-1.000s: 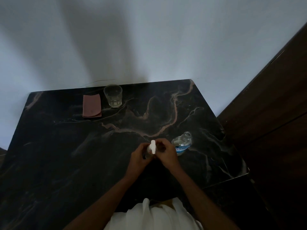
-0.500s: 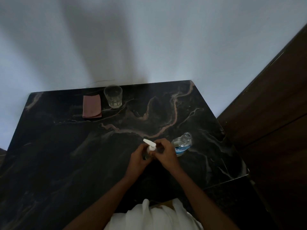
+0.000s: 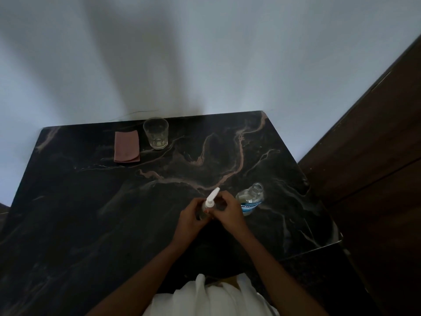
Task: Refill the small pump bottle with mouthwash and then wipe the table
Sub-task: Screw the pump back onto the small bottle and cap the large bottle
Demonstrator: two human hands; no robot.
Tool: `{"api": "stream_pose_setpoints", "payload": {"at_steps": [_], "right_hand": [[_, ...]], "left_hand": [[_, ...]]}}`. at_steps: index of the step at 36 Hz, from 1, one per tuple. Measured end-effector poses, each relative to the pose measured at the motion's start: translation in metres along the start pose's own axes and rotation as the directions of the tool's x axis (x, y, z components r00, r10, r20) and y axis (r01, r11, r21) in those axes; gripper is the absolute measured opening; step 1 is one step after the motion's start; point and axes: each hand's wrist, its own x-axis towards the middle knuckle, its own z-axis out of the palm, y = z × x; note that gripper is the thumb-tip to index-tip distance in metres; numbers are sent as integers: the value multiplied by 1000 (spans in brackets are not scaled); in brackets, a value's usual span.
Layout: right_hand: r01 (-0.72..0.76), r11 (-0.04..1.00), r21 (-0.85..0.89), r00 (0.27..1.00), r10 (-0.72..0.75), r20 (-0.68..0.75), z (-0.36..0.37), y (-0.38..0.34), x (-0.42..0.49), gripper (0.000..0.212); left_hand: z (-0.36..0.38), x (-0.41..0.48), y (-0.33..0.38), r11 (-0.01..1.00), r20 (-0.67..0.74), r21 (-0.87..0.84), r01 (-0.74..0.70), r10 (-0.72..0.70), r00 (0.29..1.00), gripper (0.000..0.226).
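Observation:
The small pump bottle (image 3: 208, 205) stands on the dark marble table (image 3: 79, 213) near its front middle, its white pump head pointing up and to the right. My left hand (image 3: 190, 218) wraps the clear body from the left. My right hand (image 3: 227, 212) pinches the white pump collar from the right. Just right of my hands stands the uncapped mouthwash bottle (image 3: 249, 200), clear with a blue label and little liquid in it. A folded pink cloth (image 3: 127, 146) lies flat at the far left of the table.
An empty drinking glass (image 3: 156, 132) stands beside the cloth near the back edge. A pale wall rises behind the table. A dark wooden panel (image 3: 369, 144) stands close to the table's right edge.
The white pump head has turned: its nozzle pointed straight up, then to the left, and now points up and to the right. Both hands stay on the bottle in the same spot.

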Motion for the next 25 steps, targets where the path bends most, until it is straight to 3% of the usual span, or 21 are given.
{"api": "stream_pose_setpoints", "payload": {"at_steps": [7,13,19,25], "right_hand": [[28,999,17,996,-30,89,-3,5,-1,45],[-68,997,27,995,65,81,-6,8,-1,35],[-35,997,64,998,31,57,-2,2,0,36],[108,994,-9,981,-105,165,-10,-3,1,39]], "left_hand": [[0,1,-1,1000,-7,17,-10,10,1000,33],[0,0,1,1000,-4,5,-3,3,1000,37],[0,-1,2,1000,23,6,18,-18,1000,32],[0,0,1,1000,2,-5,10,-10,1000,36]]}}
